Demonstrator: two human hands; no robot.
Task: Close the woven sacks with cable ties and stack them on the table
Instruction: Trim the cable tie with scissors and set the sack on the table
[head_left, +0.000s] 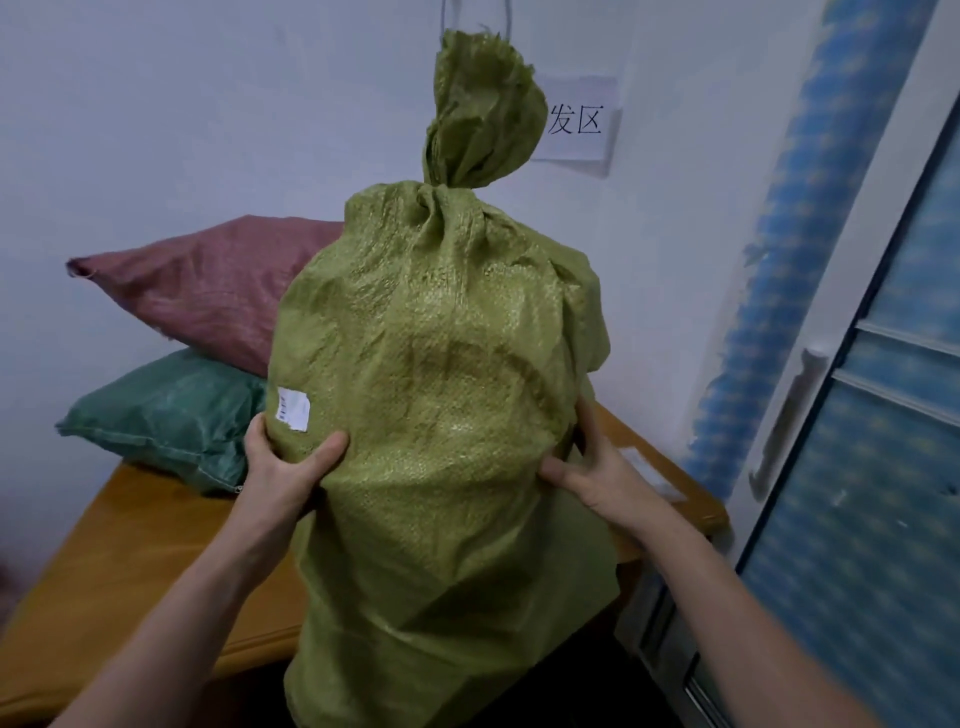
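A full olive-green woven sack (436, 374) stands upright in front of me, its neck cinched tight below a bunched top. It has a small white label low on its left side. My left hand (283, 465) grips its left flank, thumb pressed into the fabric. My right hand (587, 467) holds its right flank, fingers reaching behind the sack. The sack's lower part hangs in front of the edge of the wooden table (130, 551). On the table at the back left, a dark red sack (208, 291) lies on top of a teal-green sack (166, 410).
A white wall stands behind the table, with a paper sign (576, 122) taped to it. On the right is a door or window frame (810, 415) with blue patterned film. A flat packet (654, 467) lies on the table's right part.
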